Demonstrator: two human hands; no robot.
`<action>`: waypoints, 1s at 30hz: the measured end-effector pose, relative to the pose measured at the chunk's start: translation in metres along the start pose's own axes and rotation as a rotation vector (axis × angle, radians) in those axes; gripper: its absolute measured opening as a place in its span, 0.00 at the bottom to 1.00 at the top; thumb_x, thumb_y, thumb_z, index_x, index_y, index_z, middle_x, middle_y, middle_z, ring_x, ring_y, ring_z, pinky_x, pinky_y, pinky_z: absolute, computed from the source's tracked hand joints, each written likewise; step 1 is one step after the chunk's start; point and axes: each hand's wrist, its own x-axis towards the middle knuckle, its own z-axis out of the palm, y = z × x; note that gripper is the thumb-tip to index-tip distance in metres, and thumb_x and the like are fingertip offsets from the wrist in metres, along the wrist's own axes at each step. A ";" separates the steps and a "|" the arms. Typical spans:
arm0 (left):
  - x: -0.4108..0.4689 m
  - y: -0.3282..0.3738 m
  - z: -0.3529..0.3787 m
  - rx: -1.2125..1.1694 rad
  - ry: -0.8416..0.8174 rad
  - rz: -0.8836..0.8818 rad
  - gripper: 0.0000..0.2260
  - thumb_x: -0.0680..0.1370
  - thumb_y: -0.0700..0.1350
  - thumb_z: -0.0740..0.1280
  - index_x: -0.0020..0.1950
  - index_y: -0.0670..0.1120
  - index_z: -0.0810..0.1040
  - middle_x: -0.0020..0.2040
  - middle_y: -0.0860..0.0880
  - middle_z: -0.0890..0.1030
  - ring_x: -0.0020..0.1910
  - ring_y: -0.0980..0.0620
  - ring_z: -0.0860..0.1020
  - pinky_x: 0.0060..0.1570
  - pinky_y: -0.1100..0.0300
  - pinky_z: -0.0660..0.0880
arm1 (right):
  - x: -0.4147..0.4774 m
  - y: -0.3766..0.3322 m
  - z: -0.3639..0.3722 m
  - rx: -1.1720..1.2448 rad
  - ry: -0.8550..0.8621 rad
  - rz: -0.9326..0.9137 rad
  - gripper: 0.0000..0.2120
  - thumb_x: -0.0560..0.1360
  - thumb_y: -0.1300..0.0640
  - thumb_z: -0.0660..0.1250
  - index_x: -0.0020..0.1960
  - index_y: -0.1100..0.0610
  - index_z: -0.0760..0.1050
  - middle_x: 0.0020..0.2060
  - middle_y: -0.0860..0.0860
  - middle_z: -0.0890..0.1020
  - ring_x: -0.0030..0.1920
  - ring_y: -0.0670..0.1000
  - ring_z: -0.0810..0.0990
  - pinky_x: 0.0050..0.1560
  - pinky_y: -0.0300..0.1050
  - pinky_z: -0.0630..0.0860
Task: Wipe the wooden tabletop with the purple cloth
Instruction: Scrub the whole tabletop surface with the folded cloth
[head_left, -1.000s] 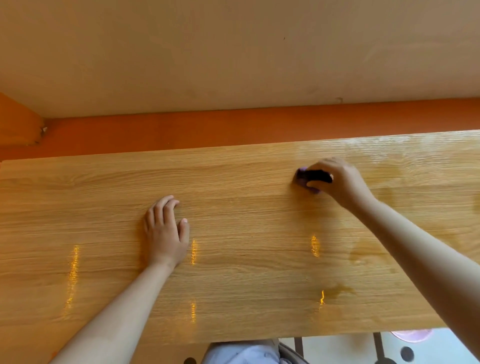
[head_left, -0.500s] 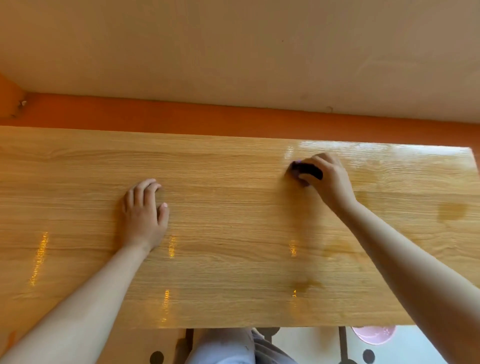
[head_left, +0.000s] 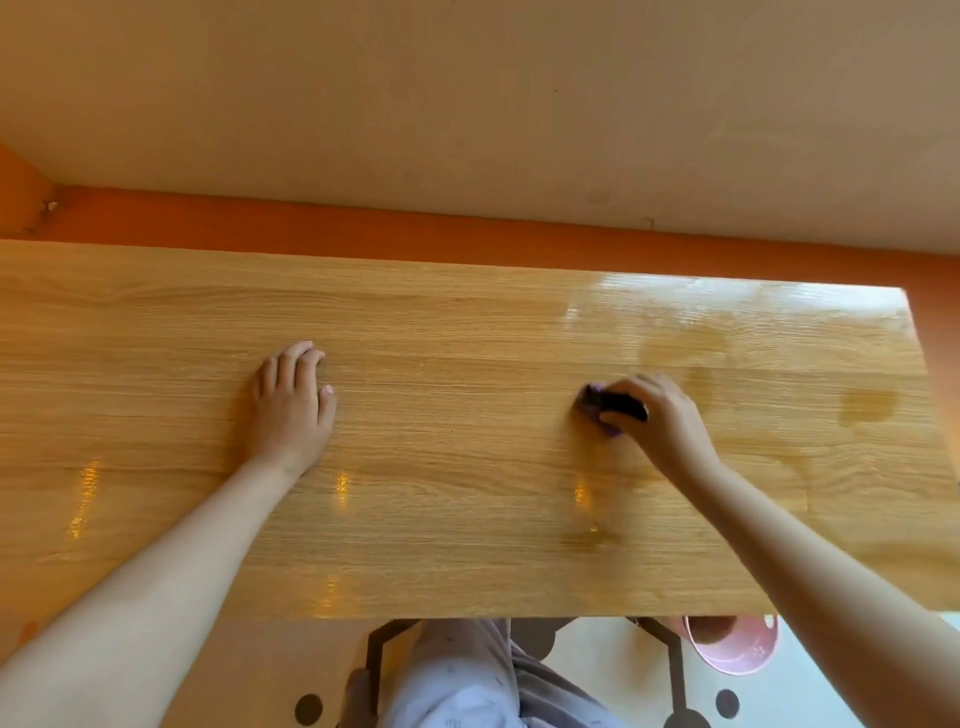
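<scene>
Since the earlier frame, the purple cloth (head_left: 592, 401) has been drawn nearer, away from the far edge of the wooden tabletop (head_left: 441, 332), right of centre. The grip of the right hand (head_left: 662, 415) is curled round it. The left hand (head_left: 291, 410) is kept flat left of centre, its grip relaxed. A pink basin (head_left: 737, 660) is seen below the near edge, contents unclear. Bare wood lies between the hands.

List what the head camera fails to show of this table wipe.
All in the head view:
1. The purple cloth is mostly under the right hand, so its size and folds are hidden.
2. The left end of the tabletop is cut off by the frame edge.
3. The top of the pink tub is hidden by the tabletop's near edge.
</scene>
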 end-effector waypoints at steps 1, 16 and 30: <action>-0.002 0.003 -0.002 -0.022 0.015 0.025 0.20 0.76 0.45 0.55 0.64 0.36 0.71 0.65 0.38 0.73 0.63 0.37 0.70 0.63 0.43 0.65 | -0.023 -0.001 0.002 0.006 -0.028 -0.006 0.14 0.68 0.59 0.74 0.53 0.55 0.80 0.46 0.50 0.82 0.48 0.52 0.77 0.48 0.45 0.72; -0.121 0.104 0.047 -0.122 -0.171 0.250 0.19 0.76 0.47 0.57 0.66 0.44 0.71 0.67 0.46 0.74 0.69 0.47 0.67 0.68 0.48 0.61 | -0.038 0.000 0.011 0.058 0.070 0.095 0.13 0.69 0.59 0.73 0.53 0.57 0.80 0.48 0.52 0.80 0.52 0.54 0.75 0.49 0.43 0.69; -0.124 0.103 0.048 -0.123 -0.125 0.262 0.20 0.75 0.47 0.58 0.66 0.43 0.72 0.66 0.45 0.74 0.68 0.46 0.67 0.68 0.49 0.61 | -0.148 -0.071 0.083 0.198 -0.098 -0.110 0.14 0.66 0.52 0.72 0.52 0.54 0.80 0.43 0.48 0.80 0.45 0.49 0.72 0.44 0.38 0.70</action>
